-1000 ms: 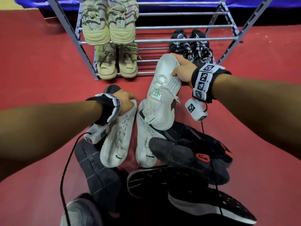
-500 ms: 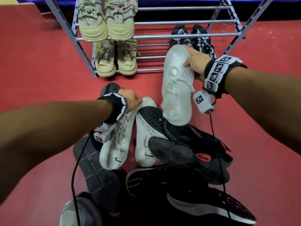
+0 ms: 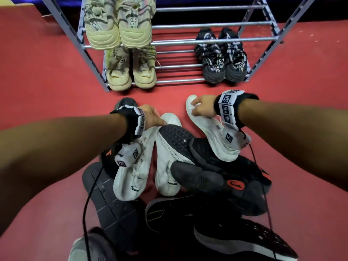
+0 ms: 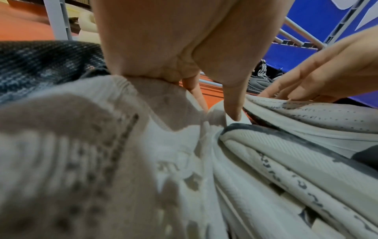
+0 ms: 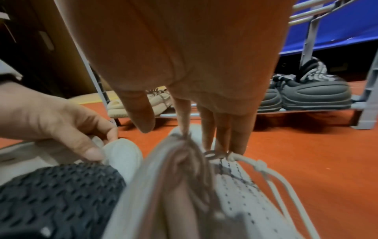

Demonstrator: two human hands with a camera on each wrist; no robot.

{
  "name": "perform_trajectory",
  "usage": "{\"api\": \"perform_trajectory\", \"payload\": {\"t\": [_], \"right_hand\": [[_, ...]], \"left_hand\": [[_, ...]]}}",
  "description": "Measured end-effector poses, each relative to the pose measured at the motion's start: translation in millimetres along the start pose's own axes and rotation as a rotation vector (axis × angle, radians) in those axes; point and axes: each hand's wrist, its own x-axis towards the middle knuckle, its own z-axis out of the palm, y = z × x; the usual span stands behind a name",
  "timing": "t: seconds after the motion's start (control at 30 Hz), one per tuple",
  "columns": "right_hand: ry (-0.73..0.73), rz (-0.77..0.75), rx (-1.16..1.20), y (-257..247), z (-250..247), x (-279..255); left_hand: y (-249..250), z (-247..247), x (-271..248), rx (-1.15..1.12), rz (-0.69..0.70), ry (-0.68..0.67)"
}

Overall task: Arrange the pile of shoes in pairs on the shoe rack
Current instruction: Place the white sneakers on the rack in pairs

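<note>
Head view, rack (image 3: 207,42) with three pairs (image 3: 118,31), three white shoes (image 3: 165,166), left hand (image 3: 150,117), right hand (image 3: 202,108) each clamping one

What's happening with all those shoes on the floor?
Someone is sorting shoes into pairs. The right hand holds a white shoe by its front, over the pile. The left hand grips a knit shoe. Three pairs already sit on the rack.
</note>
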Motion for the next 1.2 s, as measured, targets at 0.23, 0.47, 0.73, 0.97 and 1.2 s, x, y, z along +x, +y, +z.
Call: {"api": "perform_trajectory", "payload": {"t": [0.23,0.47,0.73,0.97,1.2], "right_hand": [[-0.069,-0.116,0.128,-28.1,5.8,7.1],[-0.114,-0.179,0.107,-39.7,7.2,3.0],[-0.057,-0.350,0.226,-54.1,8.4,-1.4],[-0.005,-0.315,0.543,-36.7,-4.9,-3.4],[0.061,-0.365,0.650,-43.9,-15.2,-10.4]], "left_hand": [[-2.5,-6.2,-5.0,-0.017,0.097,0.050],[0.5,-22.9,-34.1,0.013,0.236,0.182],[-0.2,-53.3,-53.9,-0.221,0.321,0.290],[-7.1,-67.5,-57.3,-0.392,0.230,0.212],[-40.1,-69.9,-49.6,-0.041,0.024,0.119]]}}
